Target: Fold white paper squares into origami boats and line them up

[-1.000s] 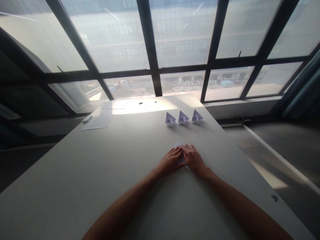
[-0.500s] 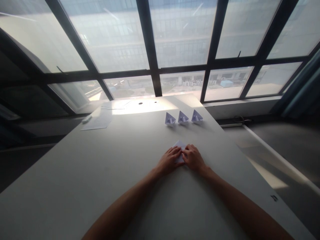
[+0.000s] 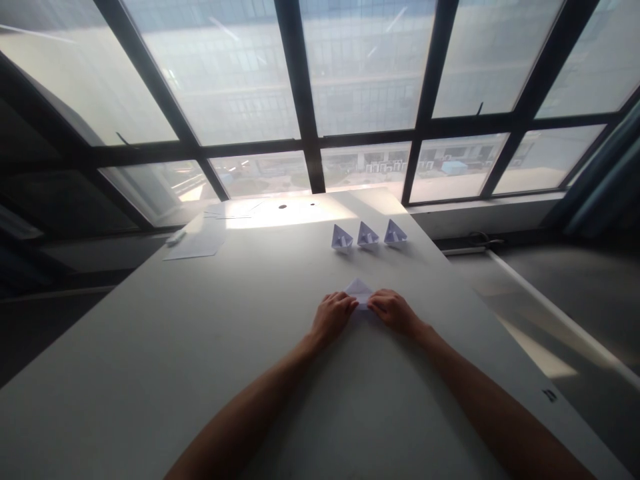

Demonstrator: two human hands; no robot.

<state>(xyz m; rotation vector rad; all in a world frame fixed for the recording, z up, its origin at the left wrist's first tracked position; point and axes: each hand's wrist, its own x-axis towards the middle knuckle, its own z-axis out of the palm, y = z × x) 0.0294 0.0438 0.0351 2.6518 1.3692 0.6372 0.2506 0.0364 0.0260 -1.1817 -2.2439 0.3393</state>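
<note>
A small folded sheet of white paper (image 3: 359, 291) lies on the white table (image 3: 240, 347), its pointed corner facing the window. My left hand (image 3: 335, 313) is closed on the paper's left side, fingers bent. On the right side, my right hand (image 3: 394, 309) pinches the paper's other edge with thumb and fingers. A strip of the paper shows between both hands; the parts under the fingers are hidden. Beyond it stand three folded paper pieces with pointed tops in a row: a left one (image 3: 341, 239), a middle one (image 3: 368, 236) and a right one (image 3: 395, 233).
Flat paper sheets (image 3: 197, 245) lie at the table's far left, with a small white object (image 3: 175, 237) beside them. A small dark mark or item (image 3: 549, 395) is near the right edge. Large windows (image 3: 367, 67) rise behind the table.
My hands have drawn slightly apart, the left one leftward and the right one rightward. The near part of the paper has been folded up, and its middle now shows between them.
</note>
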